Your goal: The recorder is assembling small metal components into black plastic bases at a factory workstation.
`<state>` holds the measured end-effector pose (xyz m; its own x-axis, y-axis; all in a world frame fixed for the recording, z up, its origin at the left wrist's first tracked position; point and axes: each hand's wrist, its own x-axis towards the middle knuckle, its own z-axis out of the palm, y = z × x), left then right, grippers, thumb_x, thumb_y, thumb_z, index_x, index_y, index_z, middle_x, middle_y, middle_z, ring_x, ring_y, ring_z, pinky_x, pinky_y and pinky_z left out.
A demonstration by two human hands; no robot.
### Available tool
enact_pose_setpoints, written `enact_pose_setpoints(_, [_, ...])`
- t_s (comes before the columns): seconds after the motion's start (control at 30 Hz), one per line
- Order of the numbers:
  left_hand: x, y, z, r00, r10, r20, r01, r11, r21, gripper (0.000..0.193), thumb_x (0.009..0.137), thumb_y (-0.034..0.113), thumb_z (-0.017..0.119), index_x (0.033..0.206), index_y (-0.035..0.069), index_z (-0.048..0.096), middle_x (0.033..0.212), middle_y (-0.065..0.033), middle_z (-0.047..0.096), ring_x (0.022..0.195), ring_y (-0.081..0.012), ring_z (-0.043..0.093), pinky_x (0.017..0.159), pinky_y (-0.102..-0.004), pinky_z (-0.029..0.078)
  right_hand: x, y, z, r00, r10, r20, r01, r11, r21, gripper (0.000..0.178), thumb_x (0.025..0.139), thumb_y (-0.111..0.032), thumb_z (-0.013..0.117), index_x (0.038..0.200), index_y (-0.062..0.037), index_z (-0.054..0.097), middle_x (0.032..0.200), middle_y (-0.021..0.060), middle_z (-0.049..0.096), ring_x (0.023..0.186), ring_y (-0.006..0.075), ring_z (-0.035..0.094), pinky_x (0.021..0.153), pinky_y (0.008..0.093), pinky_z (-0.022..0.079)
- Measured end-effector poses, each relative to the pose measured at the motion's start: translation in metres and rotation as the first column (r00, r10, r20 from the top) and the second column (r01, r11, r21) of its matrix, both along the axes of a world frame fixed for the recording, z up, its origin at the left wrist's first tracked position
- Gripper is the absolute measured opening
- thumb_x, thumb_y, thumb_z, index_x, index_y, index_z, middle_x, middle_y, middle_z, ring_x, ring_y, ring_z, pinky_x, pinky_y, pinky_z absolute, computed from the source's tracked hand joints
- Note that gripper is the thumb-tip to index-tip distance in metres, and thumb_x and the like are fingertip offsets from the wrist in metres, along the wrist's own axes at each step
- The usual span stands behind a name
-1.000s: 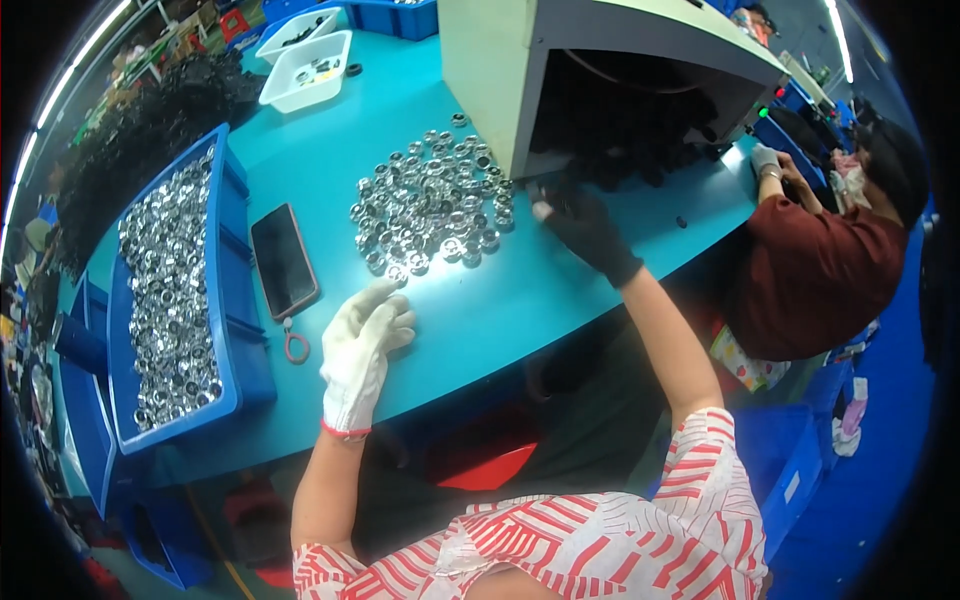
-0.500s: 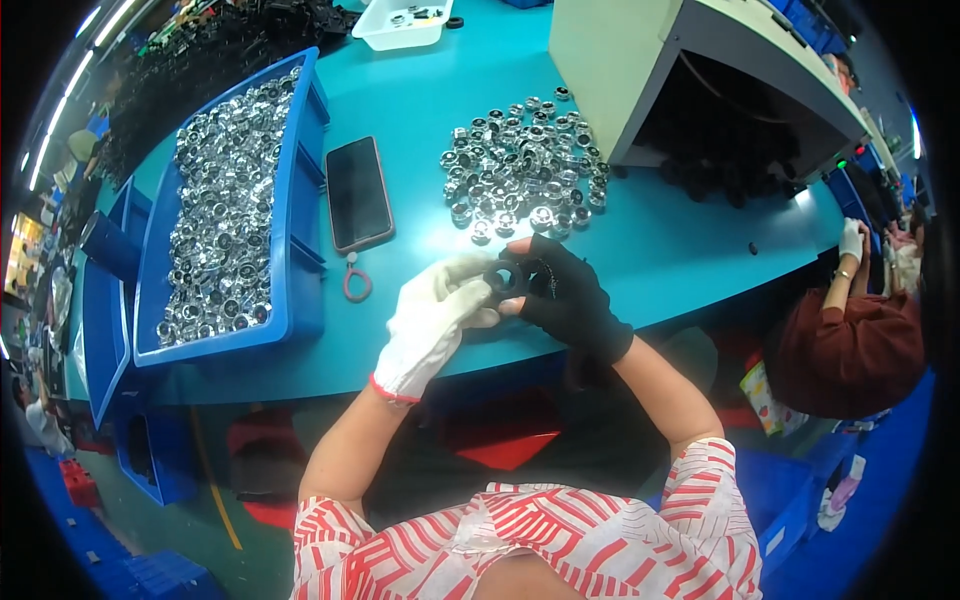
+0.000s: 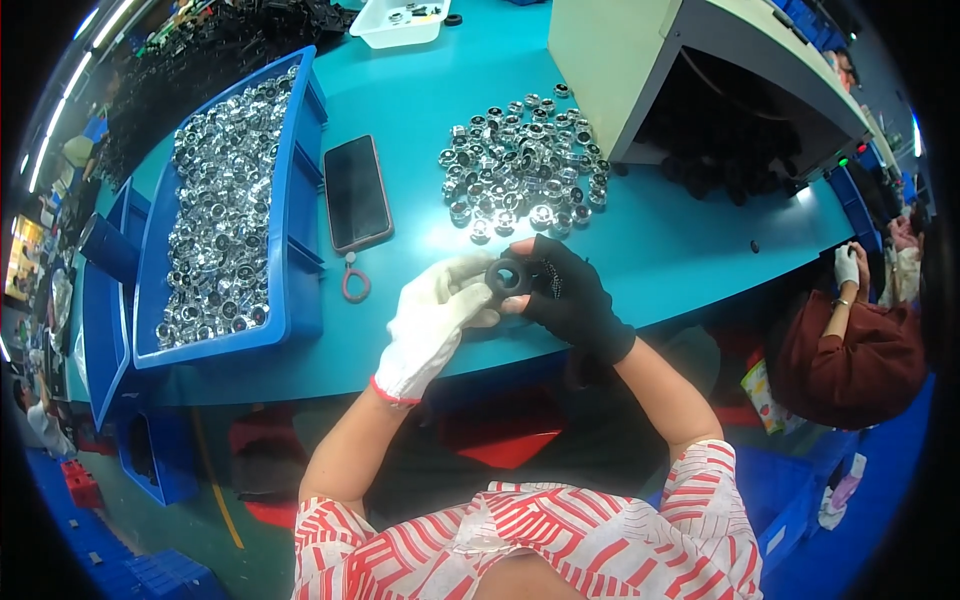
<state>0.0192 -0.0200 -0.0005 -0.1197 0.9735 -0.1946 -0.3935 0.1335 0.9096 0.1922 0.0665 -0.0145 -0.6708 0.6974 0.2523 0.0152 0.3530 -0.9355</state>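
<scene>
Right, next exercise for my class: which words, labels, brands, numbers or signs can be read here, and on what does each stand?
None can be read.
Black ring in the left hand and right hand: no lettering visible.
Silver parts on the table: any markings too small to read.
Phone: dark screen, no text showing.
White patch at lower right, perhaps a label: too blurred to read.

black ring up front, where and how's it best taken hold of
Probably by the outer rim, pinched from left and right: the black ring is round, its hole facing the camera, so opposite sides offer purchase. The white-gloved left grip and black-gloved right grip flank it that way.
</scene>
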Motion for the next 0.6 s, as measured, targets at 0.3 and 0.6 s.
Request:
enact_pose_setpoints(0.3, [0.008, -0.007, 0.008, 0.726, 0.151, -0.671, 0.124, 0.931, 0.344, 0.035, 0.079, -0.006, 0.062, 0.114, -0.001, 0.06, 0.101, -0.0151, 0.065, 0.089, -0.0223, 0.065, 0.077, -0.0293, 0.051, 0.006, 0.005, 0.01, 0.996, 0.038, 0.085, -0.03, 0.994, -0.101, 0.047, 0.079, -0.019, 0.072, 0.12, -0.0054, 0.053, 0.089, 0.008, 0.067, 0.082, 0.0152, 0.064, 0.074, 0.0287, 0.049])
enact_pose_setpoints(0.6, [-0.004, 0.001, 0.006, 0.998, 0.062, 0.009, -0.062, 0.998, -0.008, 0.043, 0.084, 0.007, 0.063, 0.124, -0.004, 0.05, 0.108, -0.0109, 0.061, 0.095, -0.0168, 0.061, 0.077, -0.0287, 0.053, 0.038, 0.059, 0.007, 0.77, -0.602, 0.213, 0.358, 0.683, 0.636, 0.018, 0.077, -0.016, 0.069, 0.094, -0.0105, 0.066, 0.094, 0.0081, 0.064, 0.083, 0.0258, 0.062, 0.071, 0.0347, 0.049])
